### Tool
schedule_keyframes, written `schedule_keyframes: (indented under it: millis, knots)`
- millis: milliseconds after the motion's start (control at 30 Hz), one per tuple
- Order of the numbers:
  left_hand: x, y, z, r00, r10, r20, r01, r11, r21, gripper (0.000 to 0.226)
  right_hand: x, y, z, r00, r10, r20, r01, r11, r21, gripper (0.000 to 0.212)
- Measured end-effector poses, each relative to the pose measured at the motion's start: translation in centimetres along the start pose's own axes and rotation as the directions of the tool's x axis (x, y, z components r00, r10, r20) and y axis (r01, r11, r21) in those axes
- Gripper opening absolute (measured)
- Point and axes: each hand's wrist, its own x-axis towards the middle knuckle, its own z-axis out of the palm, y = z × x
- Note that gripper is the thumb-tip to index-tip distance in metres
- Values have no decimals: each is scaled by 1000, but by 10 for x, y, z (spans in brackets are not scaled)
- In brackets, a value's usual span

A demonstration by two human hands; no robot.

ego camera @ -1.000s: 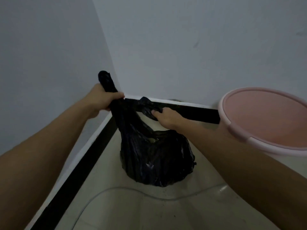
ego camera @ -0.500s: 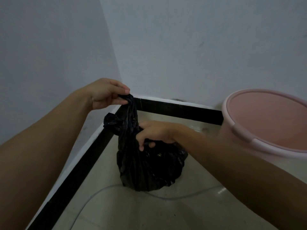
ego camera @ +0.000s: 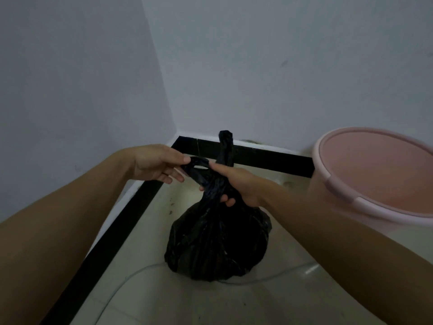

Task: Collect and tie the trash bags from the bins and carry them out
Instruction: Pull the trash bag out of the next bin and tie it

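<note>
A full black trash bag (ego camera: 218,242) sits on the pale floor in the corner of the room. Its top is gathered into two twisted ends. My right hand (ego camera: 234,181) grips the bag's neck, and one twisted end sticks up above that hand against the black skirting. My left hand (ego camera: 159,164) pinches the other end, which forms a small loop between my two hands. A pink bin (ego camera: 375,177) with no liner visible stands at the right, close to my right forearm.
White walls meet in the corner behind the bag, with a black skirting band (ego camera: 262,158) along both. A thin clear hose (ego camera: 126,277) curves over the floor tiles in front of the bag.
The two ends have been crossed. My right hand rose from the bag's body to its neck, one end now stands up above it, and my left hand pinches a loop at hand height.
</note>
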Motion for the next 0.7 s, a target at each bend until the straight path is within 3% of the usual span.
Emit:
schedule_keyframes:
  millis: [67, 200, 300, 367, 433, 500, 600, 700]
  knots:
    - [3, 6, 5, 996, 64, -65, -65, 998, -13, 7, 5, 2, -2, 1000, 0, -18, 1, 999, 46, 47]
    - [4, 12, 5, 968, 141, -207, -152, 987, -41, 20, 9, 2, -10, 971, 89, -221, -72, 994, 83, 32]
    - [3, 6, 9, 957, 138, -256, -171, 979, -112, 18, 5, 0, -28, 947, 136, -291, -66, 969, 236, 15]
    - [6, -3, 14, 978, 114, -177, -137, 983, -120, 47, 4, -2, -38, 965, 134, -224, -43, 929, 368, 16]
    - [12, -12, 26, 996, 68, -66, -66, 998, 20, 76, 2, -7, -44, 987, 115, -111, -54, 894, 445, 20]
    - [22, -19, 42, 1000, 28, 9, -29, 988, 152, 87, -2, -12, -46, 998, 60, 0, -53, 879, 473, 31]
    - [31, -23, 63, 998, 59, 12, -60, 961, 271, 51, -9, -22, -45, 994, -18, 111, -33, 897, 441, 46]
    - [36, -19, 65, 985, 155, -81, -126, 950, 287, 10, -15, -31, -43, 995, -34, 96, -13, 893, 449, 47]
